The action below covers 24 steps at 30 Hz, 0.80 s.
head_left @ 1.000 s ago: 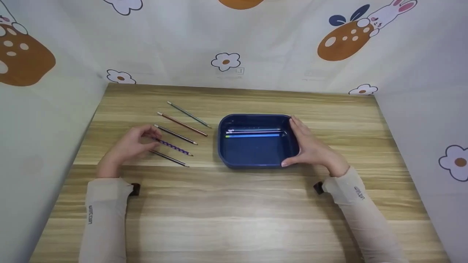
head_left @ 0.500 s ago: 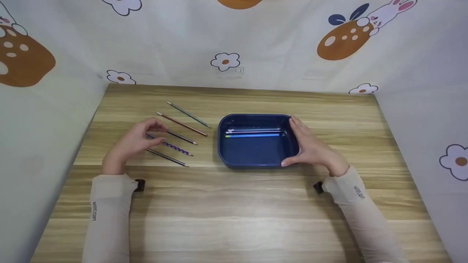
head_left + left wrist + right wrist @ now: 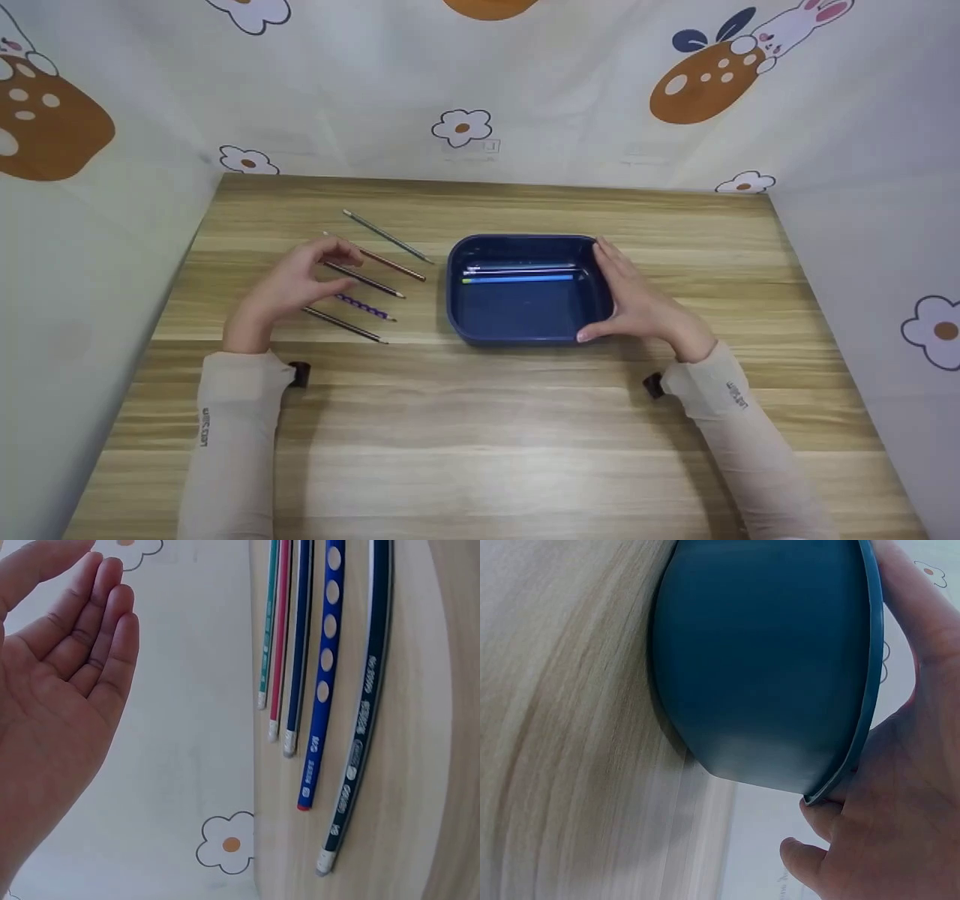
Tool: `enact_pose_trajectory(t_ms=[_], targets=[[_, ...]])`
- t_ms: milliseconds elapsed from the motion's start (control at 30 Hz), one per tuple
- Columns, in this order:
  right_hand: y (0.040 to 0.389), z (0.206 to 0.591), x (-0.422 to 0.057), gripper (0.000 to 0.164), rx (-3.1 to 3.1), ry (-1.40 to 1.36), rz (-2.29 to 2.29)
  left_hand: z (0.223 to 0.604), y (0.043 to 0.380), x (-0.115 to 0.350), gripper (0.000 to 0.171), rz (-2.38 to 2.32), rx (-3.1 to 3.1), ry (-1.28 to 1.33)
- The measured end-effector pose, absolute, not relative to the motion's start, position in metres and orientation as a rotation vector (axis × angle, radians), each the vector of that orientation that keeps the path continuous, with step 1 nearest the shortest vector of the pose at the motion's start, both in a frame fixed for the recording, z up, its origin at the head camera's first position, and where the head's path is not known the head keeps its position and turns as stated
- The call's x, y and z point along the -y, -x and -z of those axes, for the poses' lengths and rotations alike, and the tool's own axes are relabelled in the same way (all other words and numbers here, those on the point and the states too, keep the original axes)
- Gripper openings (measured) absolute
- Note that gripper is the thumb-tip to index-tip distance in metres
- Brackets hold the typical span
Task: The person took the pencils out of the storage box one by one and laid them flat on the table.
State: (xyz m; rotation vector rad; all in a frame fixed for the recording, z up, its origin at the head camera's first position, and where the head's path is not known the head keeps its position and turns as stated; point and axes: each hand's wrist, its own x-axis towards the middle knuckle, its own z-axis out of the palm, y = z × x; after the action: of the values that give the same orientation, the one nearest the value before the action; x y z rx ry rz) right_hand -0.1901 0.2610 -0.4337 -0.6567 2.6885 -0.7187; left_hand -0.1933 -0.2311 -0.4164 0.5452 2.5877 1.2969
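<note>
In the head view my left hand point(image 3: 296, 286) hovers over pencils on the table, its fingers loosely bent around nothing. Nearest it are a black pencil point(image 3: 379, 286) and a blue pencil with pale dots point(image 3: 367, 306). A dark green pencil point(image 3: 361, 712) lies closest in the left wrist view, while a red pencil point(image 3: 394, 265) and a green pencil point(image 3: 388, 236) lie farther back. My right hand point(image 3: 641, 304) grips the right end of a dark blue plastic box point(image 3: 525, 315), thumb and fingers spread across its corners. Inside lie a few pencils point(image 3: 517, 280), one bright blue.
The wood-grain table point(image 3: 480, 442) carries everything. A pale patterned curtain point(image 3: 375, 90) stands along its back and both sides. A black wrist camera point(image 3: 299, 374) sticks out from the left sleeve, another point(image 3: 654, 385) from the right.
My left hand has moved right and slightly away from me above the pencils, which have not moved. The right hand and the box have stayed put.
</note>
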Motion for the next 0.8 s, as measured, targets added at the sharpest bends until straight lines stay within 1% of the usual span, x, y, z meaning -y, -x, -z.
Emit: enact_pose_trajectory(t_ms=[233, 433, 633, 800], targets=[[0.191, 0.434, -0.262, 0.141, -2.682, 0.637, 0.721, 0.409, 0.195, 0.218, 0.032, -1.3, -2.558, -0.6], [0.191, 0.434, -0.262, 0.141, -2.683, 0.633, 0.73, 0.405, 0.198, 0.204, 0.033, -1.32, -2.517, -0.701], [0.191, 0.435, -0.262, 0.141, -2.679, 0.654, 0.732, 0.405, 0.2, 0.191, 0.033, -1.333, -2.528, -0.831], [0.191, 0.435, -0.262, 0.141, -2.678, 0.655, 0.729, 0.406, 0.201, 0.182, 0.031, -1.328, -2.523, -0.866]])
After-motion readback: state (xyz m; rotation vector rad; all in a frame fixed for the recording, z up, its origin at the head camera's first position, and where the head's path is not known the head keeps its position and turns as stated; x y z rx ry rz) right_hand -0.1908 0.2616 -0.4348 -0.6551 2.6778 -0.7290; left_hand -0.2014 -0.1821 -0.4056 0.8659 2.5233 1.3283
